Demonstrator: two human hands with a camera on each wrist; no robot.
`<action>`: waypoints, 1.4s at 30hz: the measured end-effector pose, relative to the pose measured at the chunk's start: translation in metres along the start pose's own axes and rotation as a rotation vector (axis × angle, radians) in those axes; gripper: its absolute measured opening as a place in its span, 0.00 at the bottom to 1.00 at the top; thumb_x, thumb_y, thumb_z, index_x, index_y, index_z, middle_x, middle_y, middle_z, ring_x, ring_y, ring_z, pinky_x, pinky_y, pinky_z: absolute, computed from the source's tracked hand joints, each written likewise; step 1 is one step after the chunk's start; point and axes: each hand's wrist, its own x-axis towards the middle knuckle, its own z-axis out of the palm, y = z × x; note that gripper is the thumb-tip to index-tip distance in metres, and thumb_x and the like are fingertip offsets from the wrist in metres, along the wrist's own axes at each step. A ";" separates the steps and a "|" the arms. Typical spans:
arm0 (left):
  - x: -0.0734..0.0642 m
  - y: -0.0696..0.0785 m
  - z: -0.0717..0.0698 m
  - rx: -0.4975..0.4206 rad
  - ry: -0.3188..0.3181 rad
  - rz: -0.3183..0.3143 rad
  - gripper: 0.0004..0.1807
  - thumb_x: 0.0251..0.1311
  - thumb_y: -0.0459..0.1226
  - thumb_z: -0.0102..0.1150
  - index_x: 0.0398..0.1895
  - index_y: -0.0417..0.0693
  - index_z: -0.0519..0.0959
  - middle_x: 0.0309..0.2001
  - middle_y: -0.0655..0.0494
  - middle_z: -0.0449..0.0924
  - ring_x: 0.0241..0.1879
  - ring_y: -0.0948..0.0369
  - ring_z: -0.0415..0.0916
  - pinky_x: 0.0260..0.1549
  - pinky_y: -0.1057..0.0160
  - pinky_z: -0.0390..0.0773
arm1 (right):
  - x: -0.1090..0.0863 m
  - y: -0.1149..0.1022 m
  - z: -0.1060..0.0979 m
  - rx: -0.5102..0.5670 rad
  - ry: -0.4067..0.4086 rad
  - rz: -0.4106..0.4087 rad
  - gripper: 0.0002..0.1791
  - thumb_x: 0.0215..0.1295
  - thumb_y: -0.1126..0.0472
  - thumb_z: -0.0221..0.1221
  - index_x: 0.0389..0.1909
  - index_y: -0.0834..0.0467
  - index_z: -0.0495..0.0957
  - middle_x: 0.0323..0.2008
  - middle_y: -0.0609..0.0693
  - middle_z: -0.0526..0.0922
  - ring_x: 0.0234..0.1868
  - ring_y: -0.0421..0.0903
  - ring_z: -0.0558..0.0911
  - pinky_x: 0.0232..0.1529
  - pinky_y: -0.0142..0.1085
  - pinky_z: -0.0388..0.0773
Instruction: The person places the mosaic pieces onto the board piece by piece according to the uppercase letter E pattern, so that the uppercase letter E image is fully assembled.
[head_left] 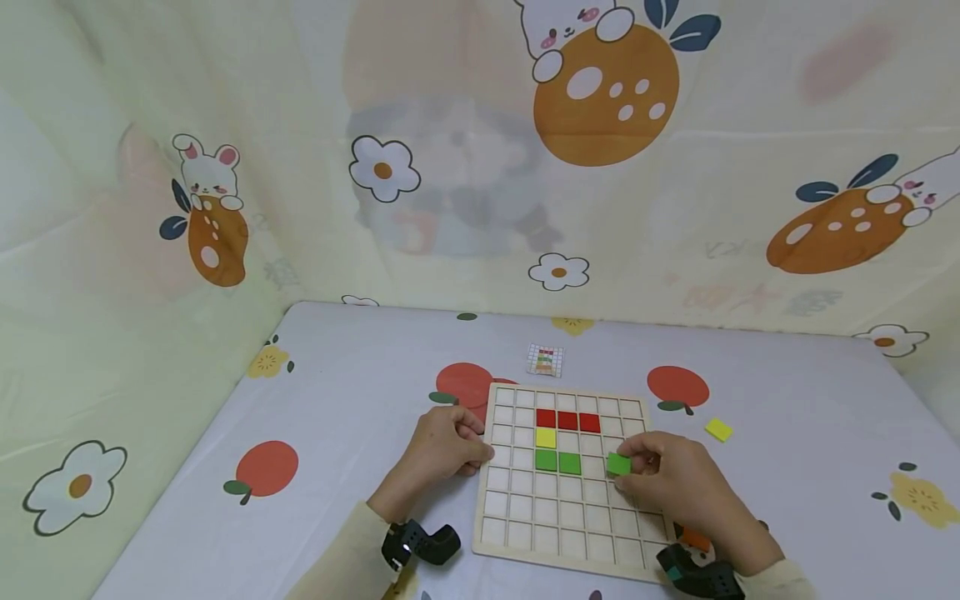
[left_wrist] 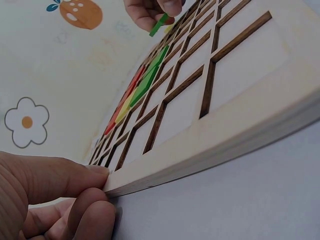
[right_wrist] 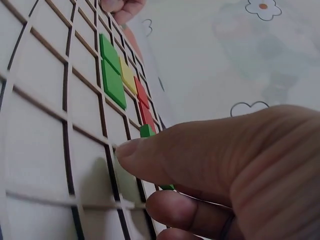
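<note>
A wooden grid board (head_left: pixel 551 565) with white cells lies on the table. Three red tiles (head_left: pixel 567 420) form a row in it, a yellow tile (head_left: pixel 545 437) sits below the leftmost red one, and two green tiles (head_left: pixel 557 462) lie side by side under that. My right hand (head_left: pixel 678 475) pinches another green tile (head_left: pixel 618 464) between thumb and fingers over the board's right half; in the right wrist view the thumb covers most of it. At the board's left edge, my left hand (head_left: pixel 441 450) holds the rim, thumb (left_wrist: pixel 75 175) against the wood and fingers curled beside it.
Beyond the board's far edge lies a small pattern card (head_left: pixel 545 360) with coloured squares. A loose yellow tile (head_left: pixel 718 429) rests on the tablecloth (head_left: pixel 360 358) to the right. A printed curtain (head_left: pixel 450 167) hangs behind the table.
</note>
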 end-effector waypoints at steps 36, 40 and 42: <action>0.001 0.001 0.002 0.013 -0.008 -0.012 0.13 0.54 0.30 0.75 0.39 0.39 0.80 0.25 0.52 0.80 0.19 0.62 0.78 0.22 0.67 0.82 | 0.010 -0.010 0.016 0.006 -0.037 -0.021 0.16 0.53 0.63 0.77 0.43 0.55 0.86 0.32 0.46 0.76 0.36 0.44 0.72 0.34 0.35 0.70; 0.002 0.000 0.001 0.008 -0.006 -0.022 0.13 0.54 0.30 0.75 0.39 0.40 0.80 0.26 0.52 0.79 0.19 0.61 0.78 0.22 0.67 0.83 | 0.010 -0.009 0.016 0.006 -0.033 -0.050 0.16 0.52 0.62 0.77 0.42 0.55 0.86 0.33 0.46 0.77 0.36 0.44 0.73 0.34 0.34 0.70; 0.002 -0.001 0.000 0.007 -0.005 -0.022 0.13 0.54 0.30 0.75 0.39 0.40 0.80 0.26 0.52 0.79 0.19 0.61 0.77 0.22 0.67 0.83 | 0.010 -0.009 0.016 0.011 -0.032 -0.060 0.16 0.52 0.62 0.77 0.42 0.55 0.86 0.32 0.45 0.77 0.36 0.44 0.72 0.34 0.34 0.70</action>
